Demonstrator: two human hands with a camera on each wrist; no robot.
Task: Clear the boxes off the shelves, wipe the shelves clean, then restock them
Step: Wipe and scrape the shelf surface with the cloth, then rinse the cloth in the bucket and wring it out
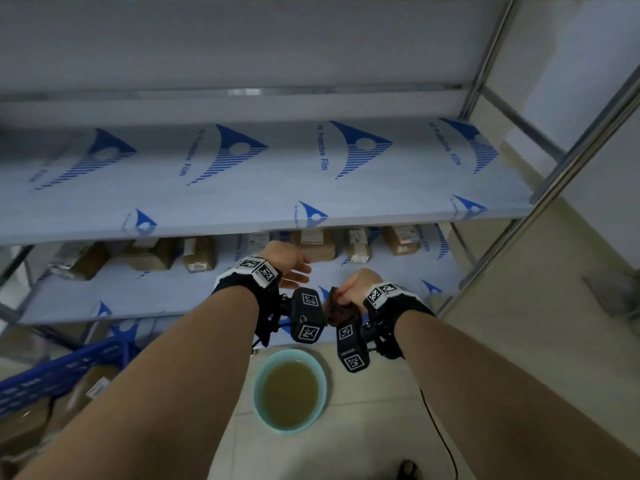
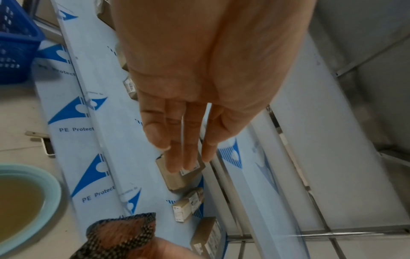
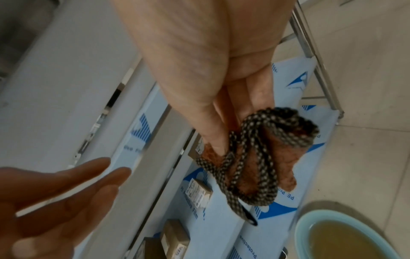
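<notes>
Shelf film [image 1: 263, 188] printed "PE Protective Film" — boxes [image 1: 313, 249] labelled, unreadable

I see a bare film-covered shelf [image 1: 263, 188] across mid-frame; beneath it, a lower shelf [image 1: 166, 292] carries a row of boxes [image 1: 199, 254]. A basin [image 1: 290, 393] sits on the floor [image 1: 502, 358] at bottom centre.

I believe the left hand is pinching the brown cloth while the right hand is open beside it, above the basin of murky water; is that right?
Not quite: the hands are swapped. The right hand pinches the brown cloth, as the right wrist view shows, while the left hand is open beside it. The basin of murky water is on the floor below.
</notes>
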